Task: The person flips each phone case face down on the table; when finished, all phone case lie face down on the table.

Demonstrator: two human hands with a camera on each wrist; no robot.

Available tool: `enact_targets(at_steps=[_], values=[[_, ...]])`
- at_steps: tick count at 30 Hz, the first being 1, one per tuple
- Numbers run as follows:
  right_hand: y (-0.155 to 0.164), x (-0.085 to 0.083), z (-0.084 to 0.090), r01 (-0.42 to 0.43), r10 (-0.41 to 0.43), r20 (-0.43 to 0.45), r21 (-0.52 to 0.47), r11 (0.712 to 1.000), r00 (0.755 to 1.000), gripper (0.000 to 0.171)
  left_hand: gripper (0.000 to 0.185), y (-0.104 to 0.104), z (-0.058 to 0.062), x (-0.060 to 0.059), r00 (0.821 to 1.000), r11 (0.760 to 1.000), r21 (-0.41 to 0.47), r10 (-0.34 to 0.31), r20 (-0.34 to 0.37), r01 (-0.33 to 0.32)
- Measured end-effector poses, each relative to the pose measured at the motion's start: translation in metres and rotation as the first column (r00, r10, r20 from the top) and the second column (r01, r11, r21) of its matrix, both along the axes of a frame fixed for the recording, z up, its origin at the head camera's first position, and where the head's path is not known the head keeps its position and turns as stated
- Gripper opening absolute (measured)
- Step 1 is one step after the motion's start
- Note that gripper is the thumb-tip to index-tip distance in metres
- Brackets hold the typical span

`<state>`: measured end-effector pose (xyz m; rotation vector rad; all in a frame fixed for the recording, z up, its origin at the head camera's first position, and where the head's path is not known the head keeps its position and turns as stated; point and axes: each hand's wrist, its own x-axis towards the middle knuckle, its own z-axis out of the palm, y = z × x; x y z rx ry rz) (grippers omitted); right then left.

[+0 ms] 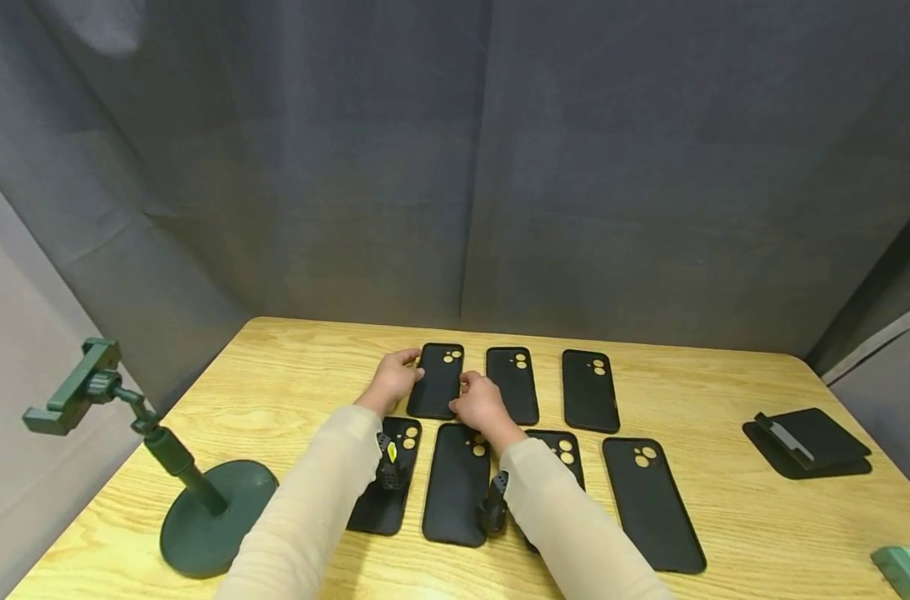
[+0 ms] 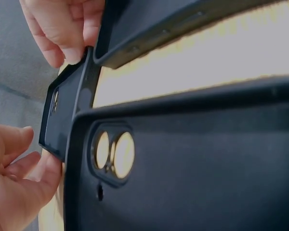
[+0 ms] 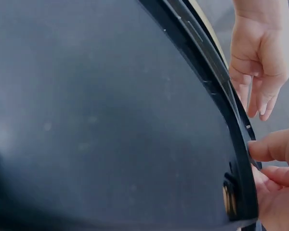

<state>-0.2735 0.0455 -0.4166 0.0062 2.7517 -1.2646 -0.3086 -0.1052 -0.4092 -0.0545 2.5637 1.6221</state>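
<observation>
A black phone case [image 1: 436,382] lies at the left end of the back row on the wooden table, its two camera holes toward its top right. My left hand [image 1: 395,380] is at its left edge, fingers extended and touching the side; in the left wrist view the left thumb stands apart from the case. My right hand [image 1: 482,403] pinches the same case's right edge near its lower corner, thumb and curled fingers at the rim. Closer to me, a front-row phone case [image 2: 197,163] fills much of the left wrist view. The undersides of the fingers are partly hidden.
Back row continues with a middle case [image 1: 512,387] and a right case [image 1: 588,392]. Several more lie in front, partly under my forearms, including one far right [image 1: 653,508]. A green phone stand [image 1: 218,517] stands left. A dark folded plate [image 1: 811,442] and green block [image 1: 908,571] lie right.
</observation>
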Motion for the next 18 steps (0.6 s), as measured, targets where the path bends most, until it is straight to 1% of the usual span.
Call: enact_targets(at_steps=[3, 6, 10, 16, 18], values=[[0.0011, -0.001, -0.0026, -0.015, 0.015, -0.014, 0.02, 1.0, 1.0, 0.048, 0.044, 0.0007, -0.0031, -0.0015, 1.0, 1.0, -0.016, 0.007, -0.01, -0.007], [0.0018, -0.0021, -0.0042, -0.028, 0.029, -0.03, 0.033, 0.999, 0.999, 0.048, 0.044, 0.0012, -0.0059, -0.0033, 1.0, 1.0, -0.015, 0.024, -0.011, -0.024], [0.0012, -0.003, -0.0046, -0.044, 0.045, -0.048, 0.037, 0.998, 0.998, 0.049, 0.043, 0.0022, -0.0069, -0.0046, 0.999, 0.999, 0.007, 0.052, -0.006, -0.052], [-0.0004, -0.0028, -0.0053, -0.057, 0.059, -0.054, 0.05, 0.997, 0.997, 0.048, 0.041, 0.0032, -0.0049, -0.0039, 0.995, 0.993, 0.063, 0.095, 0.014, -0.096], [-0.0003, -0.0023, -0.005, -0.055, 0.057, -0.051, 0.05, 0.997, 0.997, 0.048, 0.041, 0.0031, -0.0051, -0.004, 0.995, 0.993, 0.057, 0.103, 0.009, -0.103]])
